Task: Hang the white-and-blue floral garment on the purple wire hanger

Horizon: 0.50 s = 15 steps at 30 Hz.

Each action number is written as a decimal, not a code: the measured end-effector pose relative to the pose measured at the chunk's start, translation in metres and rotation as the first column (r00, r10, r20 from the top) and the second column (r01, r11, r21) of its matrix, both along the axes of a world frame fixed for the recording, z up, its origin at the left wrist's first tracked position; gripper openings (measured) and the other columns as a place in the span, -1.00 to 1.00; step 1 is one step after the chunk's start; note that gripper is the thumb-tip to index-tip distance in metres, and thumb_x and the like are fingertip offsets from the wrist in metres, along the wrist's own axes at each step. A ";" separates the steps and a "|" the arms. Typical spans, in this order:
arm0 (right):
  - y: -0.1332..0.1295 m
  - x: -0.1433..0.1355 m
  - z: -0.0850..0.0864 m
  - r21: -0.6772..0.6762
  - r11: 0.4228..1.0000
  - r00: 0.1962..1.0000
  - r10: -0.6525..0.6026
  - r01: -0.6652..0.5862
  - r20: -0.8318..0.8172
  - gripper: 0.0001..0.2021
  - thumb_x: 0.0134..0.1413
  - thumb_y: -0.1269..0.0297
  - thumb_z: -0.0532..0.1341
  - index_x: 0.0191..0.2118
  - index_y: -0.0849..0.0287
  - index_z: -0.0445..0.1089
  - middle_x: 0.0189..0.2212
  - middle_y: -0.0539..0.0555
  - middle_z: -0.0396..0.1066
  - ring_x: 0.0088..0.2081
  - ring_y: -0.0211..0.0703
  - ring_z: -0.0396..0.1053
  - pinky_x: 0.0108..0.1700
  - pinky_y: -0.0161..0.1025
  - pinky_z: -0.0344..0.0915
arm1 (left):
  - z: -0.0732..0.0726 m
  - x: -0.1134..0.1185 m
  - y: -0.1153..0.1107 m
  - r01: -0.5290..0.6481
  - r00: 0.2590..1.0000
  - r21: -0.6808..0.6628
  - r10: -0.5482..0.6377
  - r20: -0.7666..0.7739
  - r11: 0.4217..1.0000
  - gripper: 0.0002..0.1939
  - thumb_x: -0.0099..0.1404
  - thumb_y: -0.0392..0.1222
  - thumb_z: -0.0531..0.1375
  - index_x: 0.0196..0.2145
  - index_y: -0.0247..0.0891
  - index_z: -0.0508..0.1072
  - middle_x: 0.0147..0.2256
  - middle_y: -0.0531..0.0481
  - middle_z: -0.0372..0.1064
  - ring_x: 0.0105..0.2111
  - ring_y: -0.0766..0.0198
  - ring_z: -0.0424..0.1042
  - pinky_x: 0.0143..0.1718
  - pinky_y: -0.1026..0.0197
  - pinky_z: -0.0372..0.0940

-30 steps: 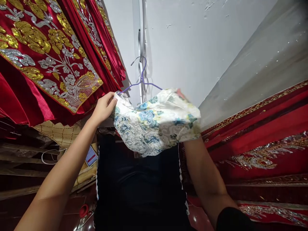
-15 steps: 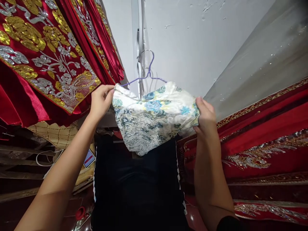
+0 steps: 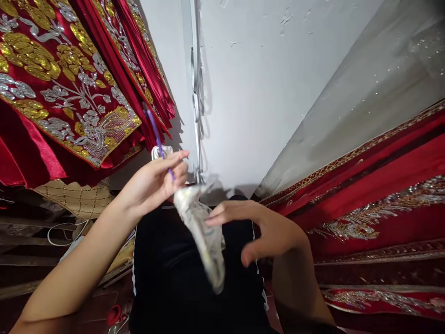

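My left hand (image 3: 165, 178) is closed around a purple clothes hanger (image 3: 155, 127), whose upper end sticks up past the fingers. A white floral garment (image 3: 201, 227) hangs from it, slanting down over my lap and blurred by motion. A small part of the cloth also shows behind my left hand. On the other side, my right hand (image 3: 267, 229) has its thumb and fingers apart. Its fingertips overlap the garment's edge in view; whether they touch it I cannot tell.
Red fabric with gold and silver sequins (image 3: 79, 93) hangs at the left. More red embroidered cloth (image 3: 382, 222) is on the right, below a sheer sparkly fabric (image 3: 365, 93). Ahead stands a white wall (image 3: 250, 93). A white cable (image 3: 52, 234) loops at lower left.
The garment was spread between both hands and now hangs bunched and turned sideways. My left hand has shifted from its shoulder to the hanger. My right hand has let go and moved left and down.
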State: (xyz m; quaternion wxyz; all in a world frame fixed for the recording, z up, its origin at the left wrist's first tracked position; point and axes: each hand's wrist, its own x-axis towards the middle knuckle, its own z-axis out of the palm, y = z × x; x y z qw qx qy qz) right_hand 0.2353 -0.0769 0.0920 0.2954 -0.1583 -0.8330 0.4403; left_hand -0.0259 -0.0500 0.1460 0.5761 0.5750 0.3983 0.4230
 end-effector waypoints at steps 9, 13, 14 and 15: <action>0.081 -0.041 -0.038 0.029 0.829 0.830 -0.556 0.558 -0.046 -0.59 0.22 -0.06 0.20 0.10 -0.05 0.46 0.17 0.10 0.35 0.24 0.10 0.24 0.27 0.05 0.17 | 0.011 -0.058 -0.041 0.215 0.809 -0.115 -0.243 -0.535 0.970 -0.63 0.37 0.17 0.12 -0.37 -0.17 0.40 -0.51 0.04 0.31 -0.60 0.36 0.17 -0.65 0.31 0.07; 0.099 -0.027 -0.037 -0.129 0.863 0.872 -0.489 0.488 0.025 -0.62 0.14 -0.11 0.26 -0.41 0.14 0.48 -0.46 0.02 0.40 -0.35 -0.14 0.36 -0.25 -0.19 0.30 | 0.014 -0.083 -0.008 0.067 0.766 0.314 0.153 -0.625 0.947 -0.67 0.36 0.12 0.16 -0.40 -0.16 0.47 -0.49 0.01 0.37 -0.51 0.28 0.30 -0.51 0.22 0.25; 0.102 -0.021 -0.032 -0.156 0.867 0.879 -0.477 0.473 0.016 -0.62 0.10 -0.10 0.29 -0.44 0.15 0.46 -0.51 -0.01 0.34 -0.43 -0.20 0.30 -0.34 -0.23 0.25 | 0.013 -0.089 0.003 0.031 0.758 0.400 0.239 -0.607 0.916 -0.69 0.35 0.11 0.18 -0.39 -0.16 0.48 -0.48 0.00 0.39 -0.50 0.27 0.33 -0.49 0.21 0.28; 0.106 -0.016 -0.027 -0.166 0.874 0.887 -0.462 0.456 0.003 -0.62 0.06 -0.10 0.32 -0.44 0.16 0.45 -0.53 -0.02 0.32 -0.47 -0.24 0.26 -0.39 -0.25 0.21 | 0.011 -0.094 0.015 -0.009 0.757 0.485 0.323 -0.568 0.874 -0.70 0.34 0.09 0.19 -0.38 -0.17 0.49 -0.46 -0.02 0.42 -0.48 0.26 0.37 -0.45 0.19 0.32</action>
